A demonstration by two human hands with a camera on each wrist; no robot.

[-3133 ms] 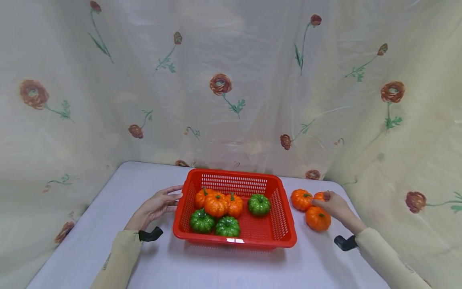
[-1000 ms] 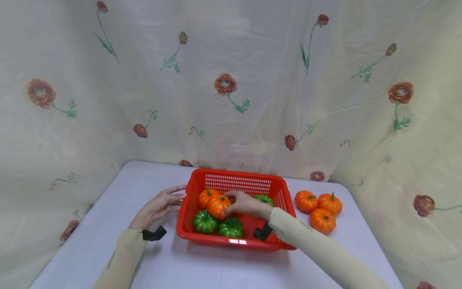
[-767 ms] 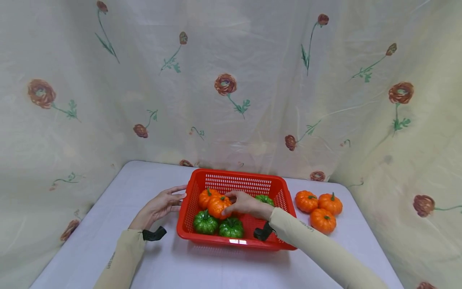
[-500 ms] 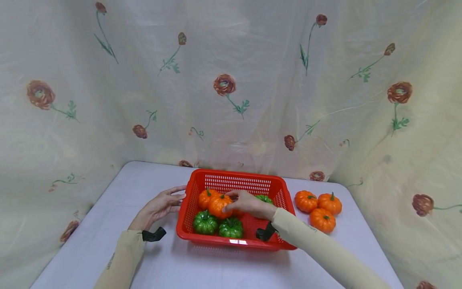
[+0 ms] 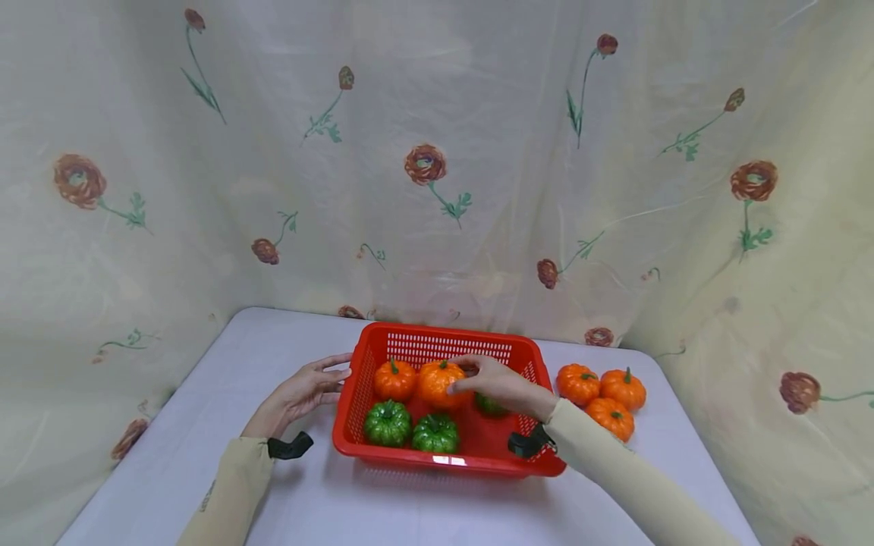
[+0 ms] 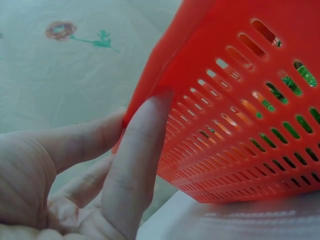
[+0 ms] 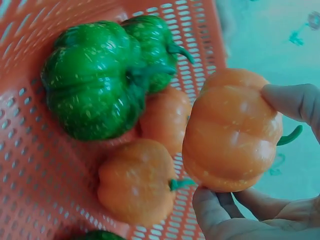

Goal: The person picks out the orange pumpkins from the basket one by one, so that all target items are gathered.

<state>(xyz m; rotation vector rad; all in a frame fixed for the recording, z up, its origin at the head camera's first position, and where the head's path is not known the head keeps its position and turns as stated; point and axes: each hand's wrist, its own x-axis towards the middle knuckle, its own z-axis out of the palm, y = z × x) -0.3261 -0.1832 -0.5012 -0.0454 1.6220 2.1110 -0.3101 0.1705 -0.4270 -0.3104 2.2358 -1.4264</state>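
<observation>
A red slotted basket [image 5: 451, 462] stands mid-table. My right hand [image 5: 478, 375] grips an orange pumpkin [image 5: 437, 381] and holds it a little above the basket floor; in the right wrist view the thumb [image 7: 295, 102] and fingers [image 7: 215, 215] clasp this pumpkin [image 7: 232, 130]. Below it lie two orange pumpkins [image 7: 137, 182] and two green ones [image 7: 95, 85]. My left hand [image 5: 310, 383] rests with straight fingers [image 6: 135, 165] against the basket's left wall [image 6: 240, 100]. A third green pumpkin [image 5: 488, 404] is partly hidden by my right hand.
Three orange pumpkins [image 5: 577, 383] sit in a cluster on the white table [image 5: 273, 341], right of the basket. Flowered curtains [image 5: 423, 163] close in the back and both sides. Bare tabletop lies left of and in front of the basket.
My right hand left the pumpkins on the table, reached into the basket, took hold of an orange pumpkin and has lifted it up and to the right. The left hand stayed put.
</observation>
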